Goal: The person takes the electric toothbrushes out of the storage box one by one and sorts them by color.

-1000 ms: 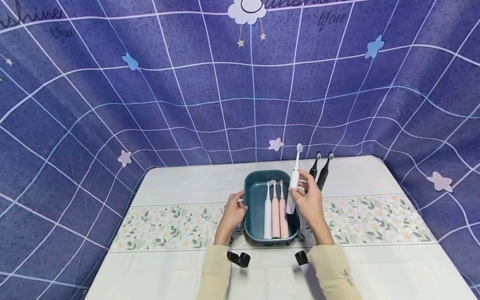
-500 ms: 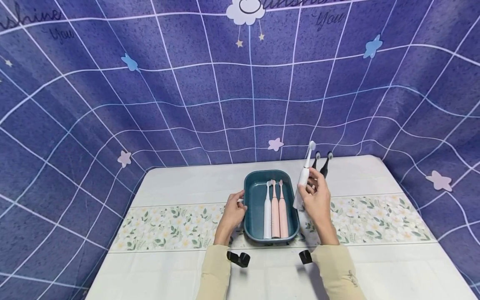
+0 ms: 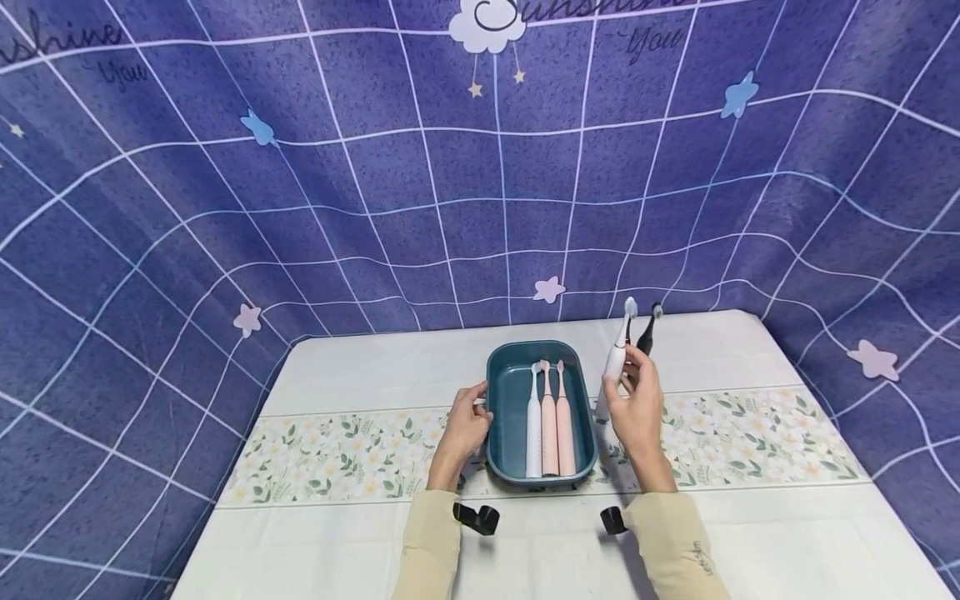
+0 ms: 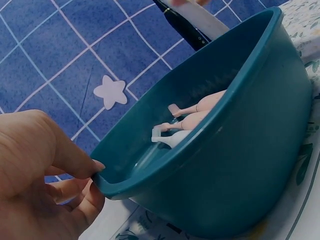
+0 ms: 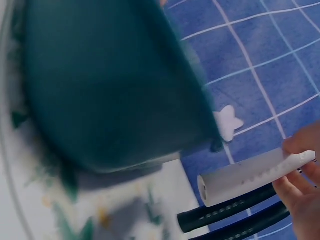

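Currently the right hand (image 3: 637,408) pinches a white electric toothbrush (image 3: 617,357), tilted, just right of the teal basin (image 3: 498,417) on the bench (image 3: 375,367). Left hand (image 3: 467,425) grips the basin's left rim; three toothbrushes (image 3: 549,421) lie inside.

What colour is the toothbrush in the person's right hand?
White; the toothbrush shows best in the head view.

A white tabletop (image 3: 390,367) carries a floral band (image 3: 330,454) running across its middle. Behind and around it hangs a purple grid-patterned backdrop (image 3: 375,183) printed with pale stars, a white cloud (image 3: 486,23) and script lettering. A pink star (image 3: 548,289) sits on the backdrop just above the tabletop's far edge.
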`<state>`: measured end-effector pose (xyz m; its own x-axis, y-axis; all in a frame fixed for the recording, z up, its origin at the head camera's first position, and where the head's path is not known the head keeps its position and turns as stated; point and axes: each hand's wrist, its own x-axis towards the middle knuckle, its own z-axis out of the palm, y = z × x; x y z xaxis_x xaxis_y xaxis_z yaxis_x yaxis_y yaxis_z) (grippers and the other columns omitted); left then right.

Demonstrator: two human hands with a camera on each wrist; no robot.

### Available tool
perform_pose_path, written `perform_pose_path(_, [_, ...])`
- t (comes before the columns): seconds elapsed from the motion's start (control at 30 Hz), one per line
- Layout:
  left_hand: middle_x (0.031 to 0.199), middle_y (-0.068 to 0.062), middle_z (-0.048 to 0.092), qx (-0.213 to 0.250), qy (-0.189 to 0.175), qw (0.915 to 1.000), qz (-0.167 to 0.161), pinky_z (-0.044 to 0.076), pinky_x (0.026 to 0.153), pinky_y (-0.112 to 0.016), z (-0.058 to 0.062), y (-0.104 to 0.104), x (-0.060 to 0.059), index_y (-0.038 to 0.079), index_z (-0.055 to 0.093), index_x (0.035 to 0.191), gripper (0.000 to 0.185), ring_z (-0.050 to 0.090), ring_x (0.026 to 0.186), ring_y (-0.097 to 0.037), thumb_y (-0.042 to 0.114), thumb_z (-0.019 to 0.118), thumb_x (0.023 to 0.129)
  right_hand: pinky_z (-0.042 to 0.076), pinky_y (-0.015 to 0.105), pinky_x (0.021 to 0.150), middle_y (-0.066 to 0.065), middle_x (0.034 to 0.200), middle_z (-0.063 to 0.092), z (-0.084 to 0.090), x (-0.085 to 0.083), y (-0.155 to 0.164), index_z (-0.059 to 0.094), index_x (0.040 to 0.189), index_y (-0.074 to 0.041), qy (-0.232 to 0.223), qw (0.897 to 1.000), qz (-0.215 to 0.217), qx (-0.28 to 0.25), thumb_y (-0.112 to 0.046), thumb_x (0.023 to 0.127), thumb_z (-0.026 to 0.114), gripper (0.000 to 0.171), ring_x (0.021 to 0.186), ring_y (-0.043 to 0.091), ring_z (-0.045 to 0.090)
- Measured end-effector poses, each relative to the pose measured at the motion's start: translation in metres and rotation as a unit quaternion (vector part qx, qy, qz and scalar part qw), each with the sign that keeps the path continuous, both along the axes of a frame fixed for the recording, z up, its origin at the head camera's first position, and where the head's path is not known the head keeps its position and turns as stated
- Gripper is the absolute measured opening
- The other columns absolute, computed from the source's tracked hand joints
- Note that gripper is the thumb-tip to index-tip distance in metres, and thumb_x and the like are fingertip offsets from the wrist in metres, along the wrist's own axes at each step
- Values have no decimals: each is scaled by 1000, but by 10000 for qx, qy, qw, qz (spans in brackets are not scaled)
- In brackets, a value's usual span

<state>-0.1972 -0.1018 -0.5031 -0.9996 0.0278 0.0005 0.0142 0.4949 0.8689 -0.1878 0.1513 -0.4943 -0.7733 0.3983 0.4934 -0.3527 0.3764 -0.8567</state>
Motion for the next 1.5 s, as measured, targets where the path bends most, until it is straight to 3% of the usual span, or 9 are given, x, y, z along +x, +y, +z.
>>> perform_pose_path(0.13, [121, -16, 50, 32, -43, 10000, -9, 39, 69, -24, 0, 0, 0, 0, 46, 140, 54, 50, 82, -16, -8, 51, 87, 45, 9, 86, 24, 118, 54, -12, -1, 0, 48, 130, 6, 200, 9997, -99, 134, 13, 78, 64, 55, 103, 30, 59])
perform_pose_path(0.33, [122, -17, 50, -7, -32, 10000, -4, 39, 68, -24, -1, 0, 0, 0, 47, 139, 53, 50, 82, -16, -8, 51, 87, 43, 5, 84, 26, 115, 54, -23, -3, -1, 48, 127, 8, 271, 9992, -234, 160, 15, 76, 64, 54, 100, 31, 58])
perform_pose_path(0.6, [121, -17, 50, 13, -60, 10000, 6, 39, 67, -24, 0, 1, 1, 1, 47, 139, 54, 49, 80, -15, -7, 53, 86, 47, 11, 84, 24, 113, 54, -35, -5, -1, 49, 125, 7, 283, 9986, -315, 306, 16, 75, 65, 54, 98, 30, 58])
perform_pose_path(0.83, [120, -17, 50, 42, -28, 10000, -15, 39, 67, -23, -1, 1, -1, -1, 47, 139, 54, 50, 82, -15, -8, 52, 86, 49, 29, 86, 26, 115, 53, -40, -6, -2, 48, 126, 7, 223, 9984, -336, 397, 16, 75, 65, 54, 102, 33, 59])
perform_pose_path(1.07, [121, -14, 49, 69, -107, 9999, 4, 39, 68, -24, 0, 0, -1, 2, 46, 141, 54, 49, 84, -16, -8, 51, 87, 48, 26, 87, 26, 115, 53, -43, -6, -4, 49, 124, 7, 199, 9980, -364, 469, 15, 76, 66, 52, 105, 36, 59])
perform_pose_path(1.3, [120, -13, 49, 58, -151, 9999, 45, 39, 69, -25, 0, 0, -1, 3, 46, 141, 55, 48, 82, -15, -7, 52, 87, 49, 38, 86, 26, 113, 53, -48, -6, -5, 50, 122, 8, 260, 9972, -415, 563, 14, 76, 66, 49, 104, 37, 59])
perform_pose_path(1.5, [120, -15, 50, 56, -51, 10000, 11, 38, 67, -24, 0, 0, 0, 0, 47, 140, 54, 48, 81, -15, -7, 53, 86, 49, 38, 87, 27, 113, 53, -47, -5, -5, 49, 122, 8, 223, 9976, -403, 521, 12, 77, 66, 48, 105, 37, 59])
